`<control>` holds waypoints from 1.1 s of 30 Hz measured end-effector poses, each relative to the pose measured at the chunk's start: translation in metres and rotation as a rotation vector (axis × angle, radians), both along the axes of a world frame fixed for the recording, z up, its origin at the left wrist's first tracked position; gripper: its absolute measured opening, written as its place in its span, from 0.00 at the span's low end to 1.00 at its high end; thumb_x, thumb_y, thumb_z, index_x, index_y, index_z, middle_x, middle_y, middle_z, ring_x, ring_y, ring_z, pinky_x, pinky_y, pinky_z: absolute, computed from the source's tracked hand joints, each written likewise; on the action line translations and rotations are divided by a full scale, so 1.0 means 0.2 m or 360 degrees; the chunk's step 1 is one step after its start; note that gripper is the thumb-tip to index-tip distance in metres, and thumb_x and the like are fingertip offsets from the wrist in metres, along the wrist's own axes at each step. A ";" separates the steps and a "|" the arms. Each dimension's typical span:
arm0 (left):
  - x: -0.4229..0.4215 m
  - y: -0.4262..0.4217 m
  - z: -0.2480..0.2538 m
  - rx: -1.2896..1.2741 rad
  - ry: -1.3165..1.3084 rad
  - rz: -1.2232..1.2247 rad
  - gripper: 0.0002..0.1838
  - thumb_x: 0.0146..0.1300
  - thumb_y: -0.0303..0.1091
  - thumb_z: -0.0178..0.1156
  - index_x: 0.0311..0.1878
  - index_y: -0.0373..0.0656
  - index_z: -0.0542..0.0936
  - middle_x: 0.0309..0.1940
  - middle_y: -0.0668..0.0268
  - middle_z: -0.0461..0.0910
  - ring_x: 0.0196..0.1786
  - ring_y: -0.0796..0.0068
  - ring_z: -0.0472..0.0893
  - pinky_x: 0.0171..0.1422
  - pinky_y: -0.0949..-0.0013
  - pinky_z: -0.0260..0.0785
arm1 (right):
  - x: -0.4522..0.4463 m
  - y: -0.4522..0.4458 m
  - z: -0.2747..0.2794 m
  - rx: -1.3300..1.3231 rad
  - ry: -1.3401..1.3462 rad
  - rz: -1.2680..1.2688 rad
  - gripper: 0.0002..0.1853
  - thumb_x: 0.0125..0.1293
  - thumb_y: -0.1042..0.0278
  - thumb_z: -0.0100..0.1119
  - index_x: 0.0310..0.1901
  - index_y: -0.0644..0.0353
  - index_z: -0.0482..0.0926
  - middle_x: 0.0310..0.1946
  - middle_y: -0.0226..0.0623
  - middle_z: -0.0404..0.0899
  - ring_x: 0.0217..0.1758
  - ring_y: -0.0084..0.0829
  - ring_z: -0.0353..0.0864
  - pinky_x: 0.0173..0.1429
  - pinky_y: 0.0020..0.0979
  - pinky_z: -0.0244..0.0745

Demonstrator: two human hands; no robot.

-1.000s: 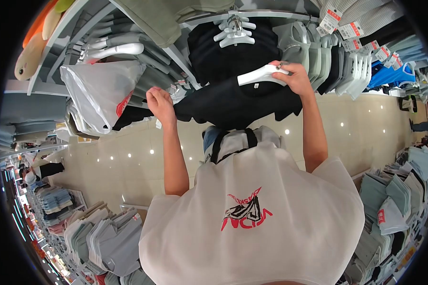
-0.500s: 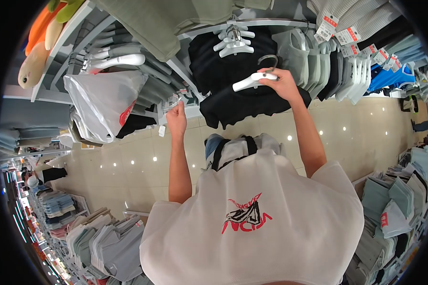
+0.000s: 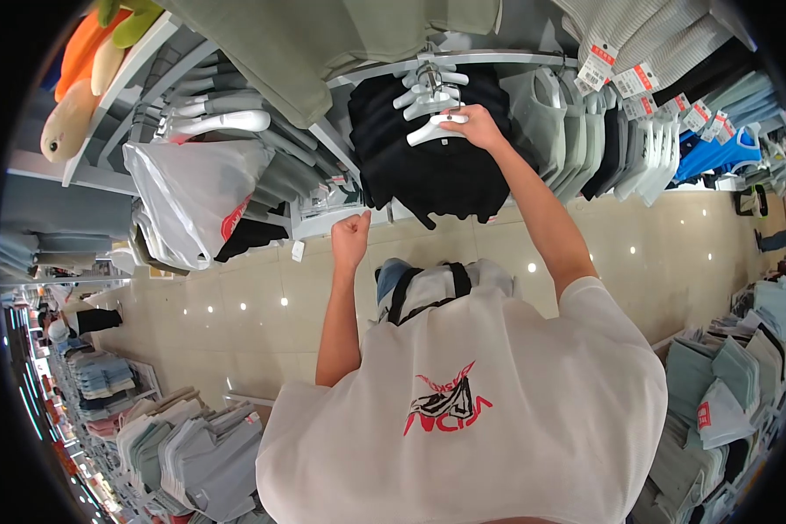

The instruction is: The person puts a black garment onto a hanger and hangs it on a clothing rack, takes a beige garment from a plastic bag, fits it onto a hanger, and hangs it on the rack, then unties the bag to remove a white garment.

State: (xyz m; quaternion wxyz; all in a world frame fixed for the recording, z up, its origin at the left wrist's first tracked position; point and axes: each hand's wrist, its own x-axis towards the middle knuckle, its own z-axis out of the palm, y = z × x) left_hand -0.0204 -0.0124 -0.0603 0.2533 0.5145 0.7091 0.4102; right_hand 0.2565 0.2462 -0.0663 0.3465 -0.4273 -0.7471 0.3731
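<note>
My right hand (image 3: 475,127) grips one end of a white clothes hanger (image 3: 428,132), just in front of other white hangers (image 3: 428,94) on the rail. From the held hanger hangs a black garment (image 3: 437,179), its lower edge spread wide; it overlaps more black garments behind it. My left hand (image 3: 351,241) is closed in a fist near the front of the rack, left of the black garment. Whether anything is inside that fist I cannot tell. A small white tag (image 3: 298,251) hangs to its left.
A white plastic bag (image 3: 188,192) hangs among grey garments on the left. Light tops (image 3: 550,118) hang to the right, under price tags (image 3: 635,79). Olive clothing (image 3: 323,44) hangs overhead. Folded stacks (image 3: 205,458) lie behind me, across the tiled floor (image 3: 262,323).
My right hand has moved left and toward the rail with the hanger and black garment, which now meets the other black ones. My left hand has shifted right and slightly down, away from the tags.
</note>
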 end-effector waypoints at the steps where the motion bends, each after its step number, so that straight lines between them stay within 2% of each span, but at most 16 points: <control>1: 0.00 -0.01 -0.01 0.0007 0.0019 -0.0001 0.27 0.65 0.40 0.62 0.15 0.34 0.64 0.11 0.65 0.54 0.19 0.79 0.53 0.22 0.63 0.49 | -0.02 0.03 -0.02 -0.0002 -0.0010 0.0004 0.21 0.52 0.54 0.75 0.44 0.57 0.86 0.34 0.45 0.85 0.39 0.39 0.86 0.48 0.33 0.77; 5: -0.02 -0.05 -0.04 0.0019 0.0075 0.0014 0.27 0.65 0.40 0.62 0.16 0.34 0.64 0.11 0.63 0.55 0.19 0.78 0.53 0.22 0.63 0.50 | -0.05 0.09 -0.11 -0.0051 -0.0035 -0.0020 0.20 0.52 0.56 0.75 0.44 0.57 0.86 0.35 0.44 0.86 0.39 0.37 0.86 0.49 0.32 0.76; 8: -0.02 -0.10 0.00 -0.0011 0.0055 0.0040 0.28 0.65 0.40 0.62 0.16 0.33 0.64 0.11 0.63 0.55 0.18 0.78 0.54 0.22 0.63 0.50 | -0.09 0.07 -0.11 -0.0077 0.0047 0.0002 0.17 0.54 0.62 0.74 0.43 0.61 0.86 0.34 0.38 0.86 0.36 0.24 0.82 0.48 0.28 0.75; 14: -0.02 -0.16 -0.08 -0.0112 0.0013 0.0067 0.27 0.66 0.41 0.61 0.16 0.33 0.65 0.11 0.63 0.55 0.18 0.78 0.54 0.22 0.63 0.51 | -0.15 0.09 -0.12 -0.0206 -0.0013 0.0042 0.16 0.54 0.62 0.75 0.43 0.60 0.85 0.35 0.37 0.86 0.38 0.26 0.82 0.50 0.29 0.75; 18: 0.01 -0.19 -0.07 -0.0128 0.0032 0.0021 0.27 0.66 0.41 0.61 0.16 0.32 0.66 0.11 0.59 0.57 0.17 0.75 0.54 0.22 0.62 0.52 | -0.16 0.15 -0.17 -0.0195 0.0026 0.0107 0.19 0.52 0.61 0.76 0.45 0.56 0.85 0.39 0.38 0.86 0.42 0.30 0.84 0.51 0.30 0.75; 23: 0.03 -0.22 -0.05 -0.0221 0.0113 0.0015 0.25 0.65 0.40 0.61 0.18 0.31 0.68 0.11 0.55 0.59 0.16 0.69 0.55 0.22 0.61 0.54 | -0.16 0.20 -0.24 -0.0181 0.0146 0.0181 0.18 0.53 0.62 0.75 0.45 0.56 0.85 0.40 0.37 0.86 0.43 0.29 0.84 0.52 0.29 0.75; 27: 0.03 -0.23 -0.07 -0.0232 0.0157 -0.0023 0.24 0.64 0.41 0.61 0.18 0.33 0.71 0.12 0.52 0.64 0.15 0.60 0.61 0.23 0.59 0.58 | -0.15 0.17 -0.20 -0.0197 0.0104 0.0152 0.18 0.55 0.61 0.73 0.46 0.56 0.84 0.41 0.37 0.86 0.44 0.31 0.84 0.53 0.30 0.74; 29: 0.02 -0.25 -0.05 -0.0205 0.0217 -0.0020 0.23 0.64 0.41 0.61 0.19 0.33 0.73 0.13 0.50 0.67 0.15 0.54 0.65 0.24 0.58 0.61 | -0.13 0.15 -0.21 -0.0021 0.0018 0.0122 0.18 0.58 0.63 0.71 0.48 0.59 0.83 0.43 0.38 0.85 0.48 0.29 0.82 0.57 0.30 0.73; 30: 0.00 -0.27 -0.09 -0.0226 0.0228 -0.0061 0.22 0.64 0.42 0.61 0.20 0.34 0.75 0.15 0.49 0.69 0.17 0.50 0.68 0.25 0.57 0.62 | -0.13 0.16 -0.26 0.0059 0.0139 0.0180 0.19 0.58 0.61 0.70 0.51 0.58 0.83 0.44 0.39 0.85 0.49 0.30 0.82 0.58 0.30 0.72; 31: -0.02 -0.28 -0.13 -0.0238 0.0256 -0.0085 0.21 0.64 0.42 0.60 0.21 0.35 0.76 0.16 0.49 0.71 0.20 0.47 0.71 0.27 0.56 0.64 | -0.13 0.15 -0.24 0.0106 0.0085 0.0122 0.20 0.58 0.61 0.70 0.52 0.57 0.83 0.43 0.39 0.86 0.49 0.28 0.82 0.58 0.31 0.72; 32: -0.02 -0.29 -0.12 -0.0229 0.0241 -0.0018 0.21 0.65 0.43 0.60 0.22 0.35 0.76 0.16 0.50 0.71 0.19 0.51 0.68 0.28 0.57 0.64 | -0.13 0.15 -0.23 -0.0023 0.0094 0.0175 0.20 0.59 0.62 0.70 0.52 0.57 0.83 0.44 0.39 0.86 0.49 0.28 0.82 0.59 0.31 0.72; 33: -0.03 -0.30 -0.13 -0.0260 0.0257 -0.0041 0.21 0.64 0.44 0.60 0.22 0.36 0.76 0.18 0.50 0.73 0.22 0.48 0.71 0.29 0.55 0.65 | -0.13 0.14 -0.21 -0.0004 0.0067 0.0177 0.19 0.59 0.63 0.70 0.51 0.58 0.83 0.43 0.39 0.86 0.49 0.27 0.82 0.58 0.31 0.72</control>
